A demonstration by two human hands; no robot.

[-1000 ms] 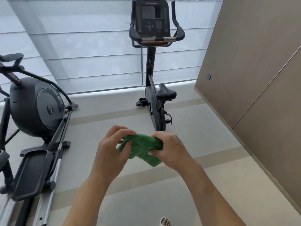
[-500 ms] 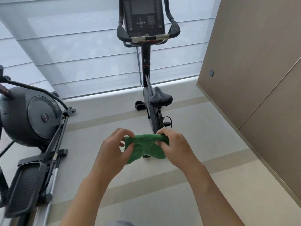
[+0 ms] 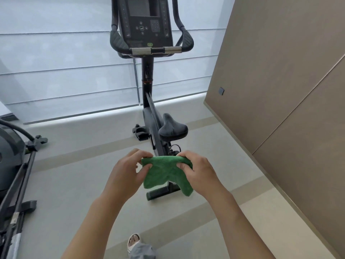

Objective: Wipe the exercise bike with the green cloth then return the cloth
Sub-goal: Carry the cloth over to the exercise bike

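Note:
The black exercise bike [image 3: 149,101] stands straight ahead, its console at the top of the view and its saddle just beyond my hands. I hold the green cloth [image 3: 164,174] stretched between both hands in front of the bike's rear base. My left hand [image 3: 127,174] pinches the cloth's left top corner. My right hand [image 3: 199,172] grips its right top edge. The cloth's lower part hangs loose and hides part of the bike's frame.
A black elliptical trainer [image 3: 13,165] stands at the left edge. A brown panelled wall [image 3: 280,90] runs along the right. Window blinds [image 3: 65,71] fill the back. My foot in a sandal [image 3: 133,242] shows at the bottom on the pale floor.
I have walked closer to the bike, which looms larger. My hands have pulled the bunched cloth apart so it hangs spread between them.

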